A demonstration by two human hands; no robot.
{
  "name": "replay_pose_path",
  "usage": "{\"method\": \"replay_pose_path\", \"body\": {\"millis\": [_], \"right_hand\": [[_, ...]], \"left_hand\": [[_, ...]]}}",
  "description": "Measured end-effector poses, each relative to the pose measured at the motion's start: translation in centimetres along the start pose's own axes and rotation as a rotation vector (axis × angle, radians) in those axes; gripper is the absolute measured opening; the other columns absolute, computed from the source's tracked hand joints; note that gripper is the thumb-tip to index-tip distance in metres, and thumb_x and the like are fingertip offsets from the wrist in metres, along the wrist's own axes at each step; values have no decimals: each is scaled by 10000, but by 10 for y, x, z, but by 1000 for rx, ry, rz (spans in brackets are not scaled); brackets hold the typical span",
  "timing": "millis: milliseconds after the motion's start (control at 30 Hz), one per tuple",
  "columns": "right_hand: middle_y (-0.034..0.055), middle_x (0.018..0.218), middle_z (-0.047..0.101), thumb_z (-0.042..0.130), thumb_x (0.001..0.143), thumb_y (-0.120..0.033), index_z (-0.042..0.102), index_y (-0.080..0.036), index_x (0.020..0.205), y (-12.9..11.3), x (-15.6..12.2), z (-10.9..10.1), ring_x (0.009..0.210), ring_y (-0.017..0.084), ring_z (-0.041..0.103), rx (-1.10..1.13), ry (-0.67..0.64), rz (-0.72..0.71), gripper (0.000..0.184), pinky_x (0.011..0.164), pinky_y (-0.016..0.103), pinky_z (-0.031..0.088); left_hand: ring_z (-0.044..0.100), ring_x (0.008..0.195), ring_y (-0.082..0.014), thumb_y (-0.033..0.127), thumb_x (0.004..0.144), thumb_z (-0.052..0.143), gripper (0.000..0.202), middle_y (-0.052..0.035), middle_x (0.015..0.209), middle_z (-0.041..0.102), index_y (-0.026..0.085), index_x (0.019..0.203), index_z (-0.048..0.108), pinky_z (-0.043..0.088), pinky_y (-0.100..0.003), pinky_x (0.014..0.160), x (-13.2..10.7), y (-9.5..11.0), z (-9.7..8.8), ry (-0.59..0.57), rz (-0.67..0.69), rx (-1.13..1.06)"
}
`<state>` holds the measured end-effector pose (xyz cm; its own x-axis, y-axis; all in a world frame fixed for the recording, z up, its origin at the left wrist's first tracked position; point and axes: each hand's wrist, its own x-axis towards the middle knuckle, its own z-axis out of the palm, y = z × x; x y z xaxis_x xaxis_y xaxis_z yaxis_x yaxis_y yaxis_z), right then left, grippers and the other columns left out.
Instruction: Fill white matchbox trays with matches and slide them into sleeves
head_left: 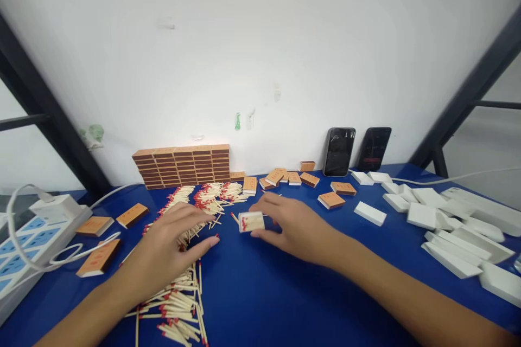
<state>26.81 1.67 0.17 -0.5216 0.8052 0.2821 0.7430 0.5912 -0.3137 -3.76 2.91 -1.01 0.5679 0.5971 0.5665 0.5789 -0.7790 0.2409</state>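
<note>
A small white matchbox tray with red-tipped matches inside is gripped by my right hand, between thumb and fingers at its right end. My left hand hovers over the pile of loose matches, its thumb and fingers apart and nothing visible between them. Part of that pile is hidden beneath the left hand. More matches spread behind it, their red heads mostly to the left. Several orange matchbox sleeves lie scattered beyond my right hand.
A neat wall of stacked matchboxes stands at the back left. Two phones lean against the wall. White empty trays are heaped at the right. A power strip with a white cable lies left, near orange boxes.
</note>
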Motion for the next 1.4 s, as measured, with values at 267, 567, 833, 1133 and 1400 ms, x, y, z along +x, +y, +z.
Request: {"method": "replay_pose_path", "body": {"millis": [267, 567, 833, 1133, 1400], "right_hand": [[161, 1264, 751, 685, 1012, -439, 740, -187, 1285, 65, 3, -36, 1124, 336, 715, -282, -13, 303, 375, 909, 420, 535], [133, 1213, 799, 842, 868, -346, 777, -188, 1210, 112, 0, -49, 1093, 313, 744, -260, -26, 406, 383, 894, 368, 545], [115, 1131, 796, 713, 961, -369, 786, -212, 1097, 126, -13, -72, 967, 270, 725, -233, 73, 444, 220, 785, 348, 515], [81, 971, 805, 684, 971, -382, 796, -215, 941, 119, -16, -81, 866, 227, 716, -225, 79, 488, 203, 714, 321, 491], [127, 943, 814, 717, 930, -417, 766, -197, 843, 129, -43, -114, 801, 267, 737, -230, -18, 737, 242, 613, 346, 492]], "left_hand": [[714, 1015, -213, 445, 1036, 692, 285, -61, 1071, 778, 224, 1181, 797, 590, -349, 901, 3, -7, -5, 28, -18, 24], [726, 1011, -234, 534, 1039, 647, 339, -46, 1060, 807, 262, 1134, 827, 581, -375, 947, 4, -19, -6, 16, -114, 43], [732, 1008, -232, 563, 1029, 649, 349, -34, 1062, 810, 279, 1113, 834, 574, -358, 951, 3, -14, -7, 32, -134, 36], [746, 982, -225, 567, 1012, 668, 336, -28, 1040, 813, 284, 1064, 841, 589, -326, 892, 4, -16, -6, 33, -96, 42], [754, 987, -238, 588, 999, 676, 342, -25, 1040, 816, 291, 1057, 835, 597, -338, 907, 4, -19, -9, 51, -100, 94]]}}
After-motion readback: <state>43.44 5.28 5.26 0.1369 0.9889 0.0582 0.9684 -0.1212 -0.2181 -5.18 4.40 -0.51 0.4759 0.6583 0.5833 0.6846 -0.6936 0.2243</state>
